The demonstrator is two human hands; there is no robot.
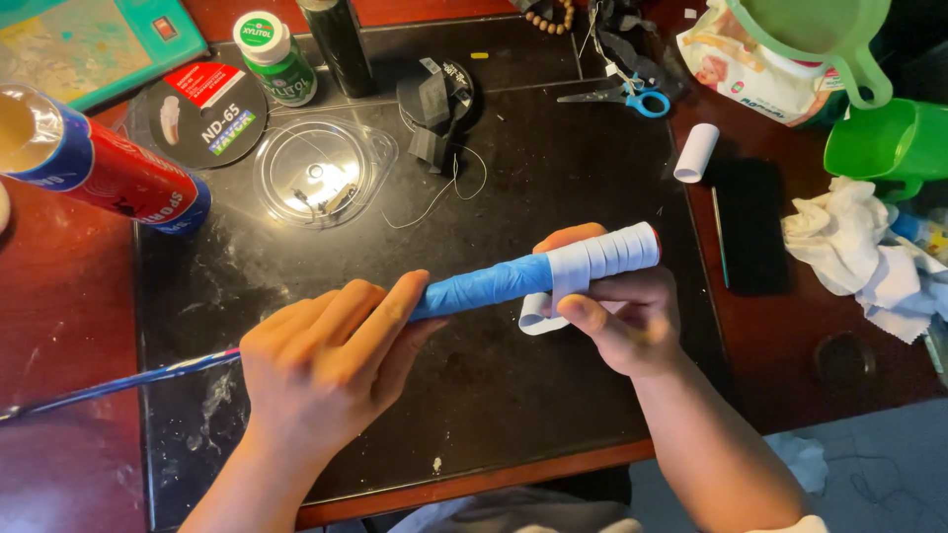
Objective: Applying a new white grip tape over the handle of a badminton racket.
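From the head camera, the person is wrapping white grip tape (592,259) around a racket handle (494,283) above the dark surface (553,395). The left hand (331,360) is clamping the handle's shaft end, while the right hand (622,316) is closing on the butt end, pinching the loose tape. The wrap seems under halfway; continuing calls for steady tension and even overlap. White turns are covering the end; blue underlayer is showing beyond. Scissors (627,97) are lying well beyond the handle.
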